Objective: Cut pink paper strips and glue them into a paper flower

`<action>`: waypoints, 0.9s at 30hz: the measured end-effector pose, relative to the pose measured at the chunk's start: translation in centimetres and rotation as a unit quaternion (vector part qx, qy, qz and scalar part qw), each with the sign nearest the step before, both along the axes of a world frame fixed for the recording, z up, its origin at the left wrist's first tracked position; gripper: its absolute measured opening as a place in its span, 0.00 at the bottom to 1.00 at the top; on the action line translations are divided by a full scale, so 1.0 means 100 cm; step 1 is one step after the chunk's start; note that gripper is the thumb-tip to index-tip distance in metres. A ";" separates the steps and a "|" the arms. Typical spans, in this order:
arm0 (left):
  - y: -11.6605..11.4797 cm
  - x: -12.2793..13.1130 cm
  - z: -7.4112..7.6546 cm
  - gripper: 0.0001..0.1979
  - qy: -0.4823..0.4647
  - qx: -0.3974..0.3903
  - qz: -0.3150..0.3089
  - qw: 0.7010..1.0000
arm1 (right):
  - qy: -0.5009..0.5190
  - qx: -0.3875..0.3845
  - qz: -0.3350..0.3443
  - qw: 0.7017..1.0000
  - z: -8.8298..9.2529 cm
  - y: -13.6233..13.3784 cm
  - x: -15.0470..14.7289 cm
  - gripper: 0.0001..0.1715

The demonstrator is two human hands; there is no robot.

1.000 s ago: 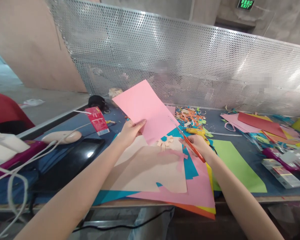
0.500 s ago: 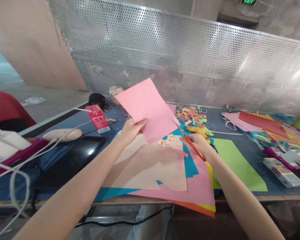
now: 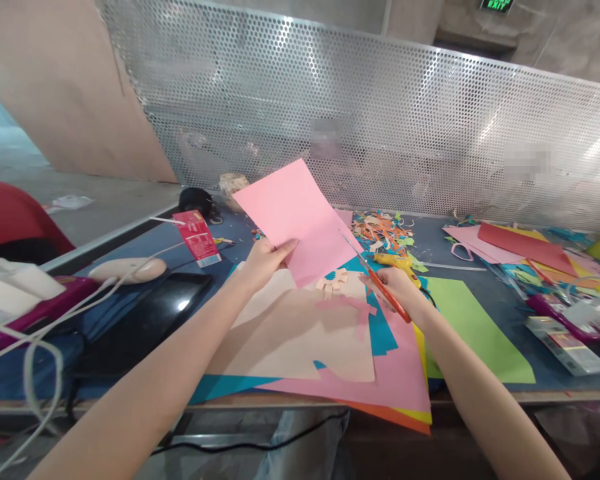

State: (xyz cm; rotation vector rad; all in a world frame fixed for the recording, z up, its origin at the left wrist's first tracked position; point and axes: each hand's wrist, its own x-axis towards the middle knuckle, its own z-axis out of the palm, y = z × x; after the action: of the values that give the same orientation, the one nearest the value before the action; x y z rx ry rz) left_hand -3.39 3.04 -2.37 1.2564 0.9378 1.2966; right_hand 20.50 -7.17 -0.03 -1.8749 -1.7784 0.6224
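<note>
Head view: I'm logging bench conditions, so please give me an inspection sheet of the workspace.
Surface: blue table, partly covered by a beige sheet and other coloured paper.
Things in hand: pink sheet, tilted; orange-handled scissors, blades overlapping its right side in view, contact unclear.
Clutter: paper scraps, yellow tool, black device, red carton.
Hands: left hand grips the pink sheet; right hand holds the scissors.
Cables: white cables looped at left; black cable below the table edge.
Surroundings: perforated panel behind; red chair at left.
</note>
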 end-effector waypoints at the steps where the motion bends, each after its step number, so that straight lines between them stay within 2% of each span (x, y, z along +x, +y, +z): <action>1: 0.000 0.000 0.000 0.23 0.003 -0.001 -0.002 1.000 | 0.000 0.000 0.005 1.000 0.000 0.000 0.000 0.29; 10: -0.004 0.001 0.003 0.24 0.026 -0.007 -0.011 1.000 | -0.006 -0.002 0.016 1.000 0.001 -0.001 0.000 0.30; 19: -0.003 0.000 0.002 0.23 0.029 -0.007 -0.016 0.999 | -0.011 0.001 -0.007 1.000 0.004 -0.003 -0.004 0.29; 27: -0.004 -0.001 0.001 0.23 0.032 -0.002 -0.044 0.999 | -0.008 0.006 0.012 1.000 0.001 0.000 0.001 0.28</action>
State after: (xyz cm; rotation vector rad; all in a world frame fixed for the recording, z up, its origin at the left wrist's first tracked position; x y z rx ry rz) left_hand -3.48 2.62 -2.31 1.3281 0.9187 1.1917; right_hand 20.60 -7.15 0.11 -1.8591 -1.8135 0.6052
